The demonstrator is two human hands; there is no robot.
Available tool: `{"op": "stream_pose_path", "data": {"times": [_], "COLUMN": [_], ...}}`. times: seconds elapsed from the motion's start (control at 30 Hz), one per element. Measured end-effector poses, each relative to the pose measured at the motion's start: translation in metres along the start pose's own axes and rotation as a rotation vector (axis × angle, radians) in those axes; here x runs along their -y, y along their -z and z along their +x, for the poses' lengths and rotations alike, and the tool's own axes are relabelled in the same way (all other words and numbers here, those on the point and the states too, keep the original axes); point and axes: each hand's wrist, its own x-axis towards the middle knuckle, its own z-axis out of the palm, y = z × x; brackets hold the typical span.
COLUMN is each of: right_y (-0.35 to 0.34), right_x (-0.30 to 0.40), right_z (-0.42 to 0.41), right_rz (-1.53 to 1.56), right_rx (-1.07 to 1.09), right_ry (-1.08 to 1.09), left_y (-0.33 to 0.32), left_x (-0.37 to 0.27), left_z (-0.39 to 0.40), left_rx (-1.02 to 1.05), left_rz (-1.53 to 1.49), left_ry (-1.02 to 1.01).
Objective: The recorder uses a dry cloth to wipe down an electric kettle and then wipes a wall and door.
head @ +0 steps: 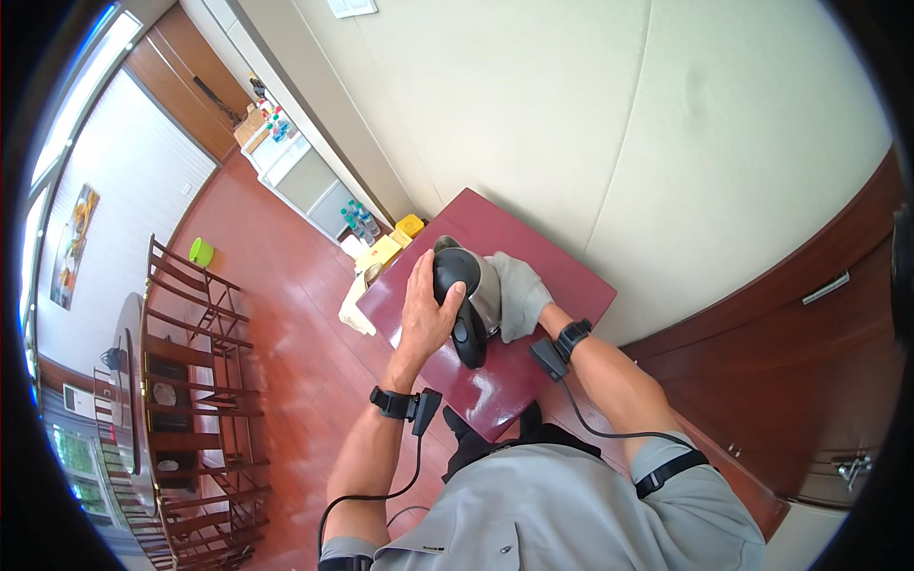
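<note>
An electric kettle [488,285] with a metal body, black lid and black handle is above a glossy dark red table [571,292]; it looks tilted, and whether its base touches the top I cannot tell. My left hand [426,307] grips it at the lid, fingers along the rim by the spout and thumb over the lid near the handle. A grey cloth [523,294] lies against the kettle's lower side, and my right hand [548,314] is mostly hidden under it, pressing it there; only the wrist side shows.
Yellow boxes [382,251] and a pale cloth [355,307] are beyond the table's left edge. Water bottles [363,221] stand by a white shelf unit [314,185]. A wall borders the far side, wooden cabinets [771,371] the right. Wooden chairs [193,357] and a green bin [201,252] are left.
</note>
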Motion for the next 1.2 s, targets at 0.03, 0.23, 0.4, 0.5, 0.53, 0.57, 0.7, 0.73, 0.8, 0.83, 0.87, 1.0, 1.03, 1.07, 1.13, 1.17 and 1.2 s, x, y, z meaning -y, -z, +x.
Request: {"op": "stream_pose_path", "data": {"times": [0.03,0.23,0.4,0.5,0.53,0.57,0.7,0.73,0.8,0.83,0.87,1.0,1.03,1.07,1.13,1.17,1.2], "right_y": [0.0,-0.002,-0.021,-0.015,-0.015,-0.013,0.036,0.049,0.049,0.041,0.032,0.012,0.008,0.005,0.017,0.011,0.008], "right_x": [0.004,0.028,0.026,0.065,0.069,0.074,0.111,0.123,0.118,0.105,0.088,0.042,0.031,0.021,0.023,0.018,0.013], "right_z": [-0.012,-0.045,-0.064,-0.062,-0.061,-0.06,-0.032,-0.025,-0.018,-0.013,-0.006,0.019,0.024,0.028,0.02,0.018,0.016], "right_rz": [-0.001,-0.191,-0.508,-1.019,-1.029,-1.037,-0.873,-0.894,-0.928,-0.926,-0.671,-0.106,-0.104,-0.092,-0.135,-0.133,-0.101], "right_rx": [-0.008,-0.121,-0.118,0.173,0.098,0.022,0.03,0.12,0.105,0.1,-0.074,-0.23,-0.233,-0.17,-0.03,-0.031,-0.003], "right_ry": [0.058,-0.07,-0.044,-0.142,-0.154,-0.166,-0.124,-0.11,-0.067,-0.072,-0.054,0.021,0.019,0.052,0.161,0.162,0.095], "left_y": [0.001,0.005,0.011,0.012,0.011,0.01,0.011,0.013,0.016,0.017,0.018,0.022,0.022,0.023,0.031,0.036,0.038], "left_x": [0.001,-0.004,-0.02,-0.019,-0.021,-0.025,-0.025,-0.025,-0.027,-0.029,-0.031,-0.034,-0.033,-0.031,-0.025,-0.024,-0.024], "left_z": [-0.001,-0.001,0.001,0.003,0.004,0.005,0.004,0.003,0.006,0.007,0.007,0.007,0.007,0.007,0.007,0.006,0.007], "left_rx": [-0.003,0.011,0.03,0.029,0.034,0.046,0.054,0.056,0.105,0.109,0.127,0.149,0.15,0.168,0.182,0.217,0.256], "left_rz": [0.002,-0.066,0.084,0.152,0.151,0.182,0.247,0.25,0.203,0.205,0.191,0.185,0.188,0.177,0.17,0.139,0.105], "left_ry": [0.003,0.06,0.199,0.182,0.179,0.167,0.147,0.148,0.166,0.16,0.159,0.164,0.162,0.138,0.119,0.116,0.108]}}
